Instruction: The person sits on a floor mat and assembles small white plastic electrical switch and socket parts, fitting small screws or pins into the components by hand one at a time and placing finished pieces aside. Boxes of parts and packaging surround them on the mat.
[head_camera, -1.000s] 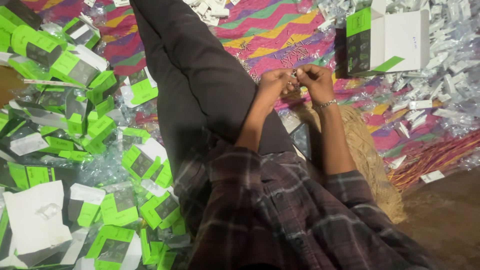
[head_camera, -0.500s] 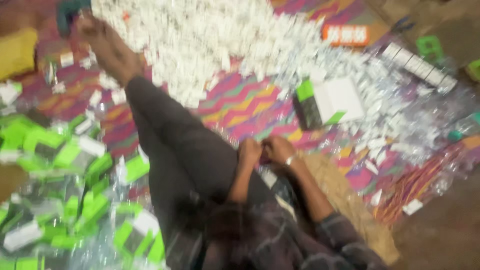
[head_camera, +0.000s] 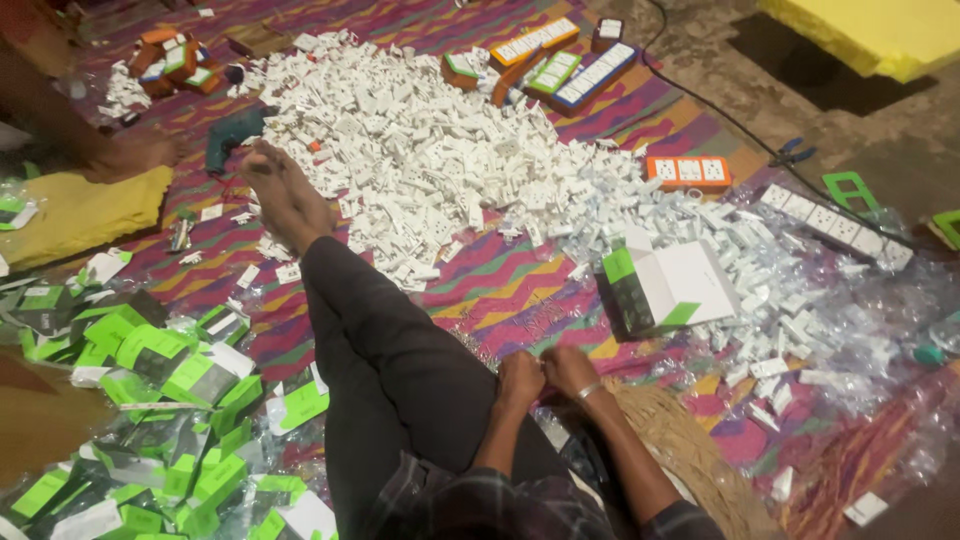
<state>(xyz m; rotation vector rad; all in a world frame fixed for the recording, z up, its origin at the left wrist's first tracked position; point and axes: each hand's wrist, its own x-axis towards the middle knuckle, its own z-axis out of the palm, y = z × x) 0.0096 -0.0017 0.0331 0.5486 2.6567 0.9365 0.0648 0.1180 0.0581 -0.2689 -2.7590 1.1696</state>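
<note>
Both hands meet just right of the thigh: left hand (head_camera: 520, 380) and right hand (head_camera: 570, 370) are curled shut, knuckles touching, around something too small to tell, so its axis cannot be judged. A white-green box (head_camera: 668, 287) lies beyond, before the white plug heap (head_camera: 420, 150).

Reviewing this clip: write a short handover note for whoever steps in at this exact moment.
Left hand and right hand are pressed together by the knee, closed around something too small to identify.
White box with green edge lies just ahead on the striped mat.
Large pile of white plastic parts lies beyond; bagged pieces to the right.
Green-and-white packets are heaped on the left.
Most white parts remain loose.
</note>
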